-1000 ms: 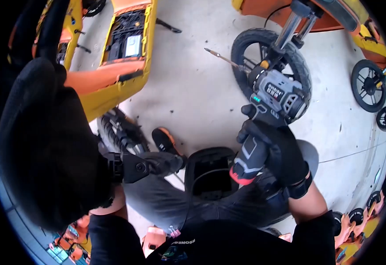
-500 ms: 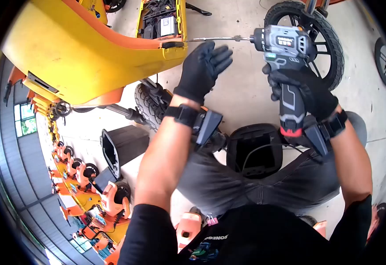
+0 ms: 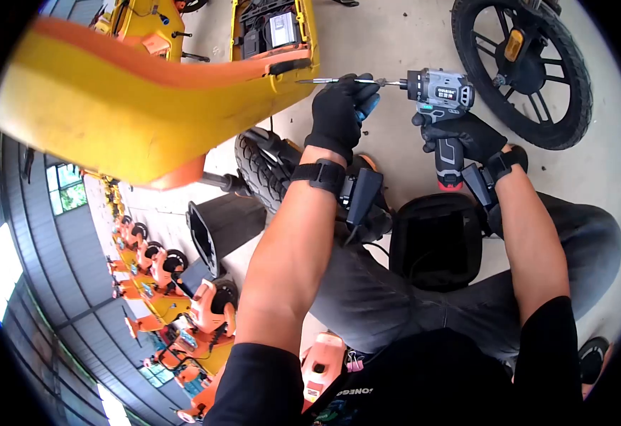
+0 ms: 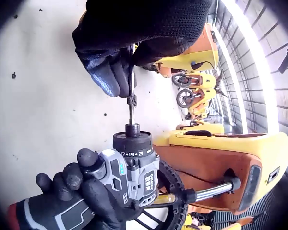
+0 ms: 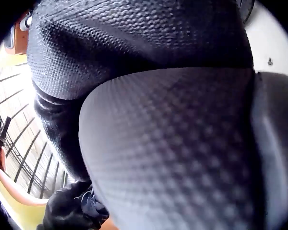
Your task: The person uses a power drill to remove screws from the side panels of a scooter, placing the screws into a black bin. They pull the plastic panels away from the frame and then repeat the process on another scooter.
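My gloved right hand [image 3: 467, 135] grips the handle of a grey-and-black cordless drill [image 3: 447, 91] with a red base. The drill lies level across the head view, its chuck [image 4: 133, 139] to the left. A long screwdriver bit [image 4: 132, 115] sticks out of the chuck, with a small dark collar partway along it. The gloved left hand [image 3: 337, 113] pinches the bit's shaft between thumb and fingers. The bit's tip overlaps the edge of a yellow-and-orange scooter body [image 3: 133, 113] in the head view. Dark glove fabric [image 5: 134, 38] fills much of the right wrist view.
A scooter wheel [image 3: 527, 78] stands at the upper right. Beyond the bit, another yellow scooter frame shows an exposed compartment [image 3: 268, 32]. A black open-topped bin [image 3: 435, 238] sits between the person's knees. Rows of orange scooters [image 3: 161, 259] line the left side.
The left hand comes down from close before the camera, passes open beside the bit, and now pinches its shaft. The drill turns so the bit points left; the view shifts with the head.
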Demonstrator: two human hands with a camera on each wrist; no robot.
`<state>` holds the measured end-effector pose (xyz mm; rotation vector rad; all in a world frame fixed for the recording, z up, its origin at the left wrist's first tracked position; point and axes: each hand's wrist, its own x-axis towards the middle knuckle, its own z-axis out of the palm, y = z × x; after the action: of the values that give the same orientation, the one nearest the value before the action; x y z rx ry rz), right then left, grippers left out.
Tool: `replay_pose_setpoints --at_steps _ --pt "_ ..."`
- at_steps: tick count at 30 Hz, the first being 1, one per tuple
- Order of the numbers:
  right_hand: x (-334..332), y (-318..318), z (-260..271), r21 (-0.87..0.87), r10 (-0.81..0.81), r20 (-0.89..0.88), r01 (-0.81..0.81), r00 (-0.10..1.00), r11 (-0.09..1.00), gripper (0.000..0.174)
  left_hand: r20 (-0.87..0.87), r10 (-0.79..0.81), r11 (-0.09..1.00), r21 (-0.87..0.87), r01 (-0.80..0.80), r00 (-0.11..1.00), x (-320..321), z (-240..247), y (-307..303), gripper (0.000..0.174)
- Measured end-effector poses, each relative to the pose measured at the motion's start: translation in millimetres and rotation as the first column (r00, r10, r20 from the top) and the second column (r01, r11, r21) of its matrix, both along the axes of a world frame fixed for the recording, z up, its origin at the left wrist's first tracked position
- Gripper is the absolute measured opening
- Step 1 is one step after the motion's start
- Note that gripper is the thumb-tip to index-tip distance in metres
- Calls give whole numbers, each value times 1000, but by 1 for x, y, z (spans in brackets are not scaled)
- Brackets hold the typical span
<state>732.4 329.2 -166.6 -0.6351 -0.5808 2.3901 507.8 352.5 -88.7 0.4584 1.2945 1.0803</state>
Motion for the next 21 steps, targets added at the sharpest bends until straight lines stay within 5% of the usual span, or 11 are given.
replay_pose_setpoints --at_steps 6,9,10,11,12,13,16,21 --pt "-8 5 -31 110 -91 104 80 990 991 41 -94 -180 980 71 187 979 -23 -32 9 25" --pt "-4 7 -46 75 -52 72 47 996 996 42 -502 -307 860 217 461 808 -18 -27 5 26" --pt "-5 9 -46 93 -51 93 42 994 995 42 -709 -306 786 188 589 635 -14 -21 5 26" --pt "-6 9 -47 118 -60 123 45 991 992 41 -984 -146 648 -15 762 105 -8 -9 6 26" --pt "-7 8 -52 104 -59 115 47 992 993 41 -982 -160 646 -30 763 96 -6 -10 6 26" --pt "-8 8 -56 105 -60 76 52 995 993 42 -831 -271 783 104 614 486 -5 -11 5 26" --pt "-8 8 -59 84 -61 37 58 997 995 43 -614 -302 891 90 444 729 -5 -9 5 29" --pt "-7 12 -62 141 -43 50 36 998 989 44 -535 -319 924 7 382 782 -7 -10 4 32"
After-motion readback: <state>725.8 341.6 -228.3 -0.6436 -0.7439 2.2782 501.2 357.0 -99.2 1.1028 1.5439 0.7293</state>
